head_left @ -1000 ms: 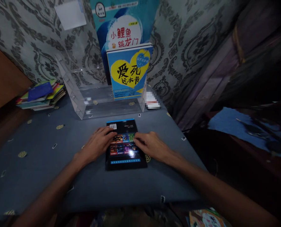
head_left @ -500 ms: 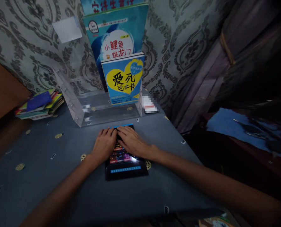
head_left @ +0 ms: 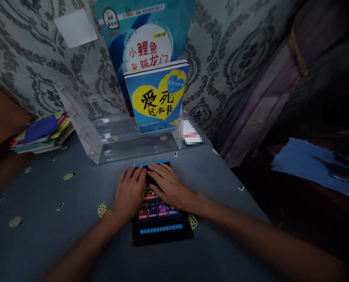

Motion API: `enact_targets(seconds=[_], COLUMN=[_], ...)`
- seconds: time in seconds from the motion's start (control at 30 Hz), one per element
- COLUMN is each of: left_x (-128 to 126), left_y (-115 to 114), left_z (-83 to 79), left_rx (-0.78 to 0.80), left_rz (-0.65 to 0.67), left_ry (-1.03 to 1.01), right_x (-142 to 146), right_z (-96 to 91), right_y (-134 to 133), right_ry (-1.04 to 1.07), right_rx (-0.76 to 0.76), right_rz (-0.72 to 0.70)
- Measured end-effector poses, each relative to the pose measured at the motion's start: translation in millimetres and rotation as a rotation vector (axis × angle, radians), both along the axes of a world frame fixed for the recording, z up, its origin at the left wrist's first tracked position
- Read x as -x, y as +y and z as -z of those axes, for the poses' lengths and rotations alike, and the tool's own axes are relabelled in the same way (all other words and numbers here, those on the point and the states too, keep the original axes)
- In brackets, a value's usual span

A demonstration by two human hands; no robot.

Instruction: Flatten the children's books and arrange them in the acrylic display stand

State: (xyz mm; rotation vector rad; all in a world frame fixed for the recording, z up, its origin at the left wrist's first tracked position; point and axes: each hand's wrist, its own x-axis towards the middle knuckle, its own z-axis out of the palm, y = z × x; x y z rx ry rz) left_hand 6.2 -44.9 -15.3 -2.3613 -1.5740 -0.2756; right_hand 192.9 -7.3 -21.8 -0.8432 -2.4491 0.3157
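A black book (head_left: 161, 227) with coloured picture tiles and a blue top edge lies flat on the grey-blue table (head_left: 59, 235), back cover up. My left hand (head_left: 130, 192) rests palm down on its upper left part, fingers stretched toward the far edge. Beside it, my right hand (head_left: 167, 186) lies flat on the upper right part, its fingers touching those of the left. Neither hand grips the book.
A clear acrylic stand (head_left: 109, 135) just beyond the book holds a blue book with a yellow heart (head_left: 157, 98) and a taller blue-white book (head_left: 145, 35) behind it. A stack of colourful books (head_left: 40, 131) lies at the far left. A curtain (head_left: 265, 102) hangs at the right.
Both hands slid from the book's middle sides up to its far edge and came together. The view shifted, so the book sits lower in the picture.
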Motion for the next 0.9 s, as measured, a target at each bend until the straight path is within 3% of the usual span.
enact_targets(seconds=[0.57,0.9], left_x=[-2.1,2.0], left_y=[-2.5,3.6], left_z=[-5.8,-4.5], left_rx=[-0.001,0.042], left_rz=[-0.042,0.034], left_ry=[0.010,-0.006], right_x=[0.1,-0.3], right_z=[-4.5,-4.3], right_y=[-1.5,-2.1], right_ry=[-0.040,-0.044], right_rx=[0.045,0.060], right_rz=[0.030,0.038])
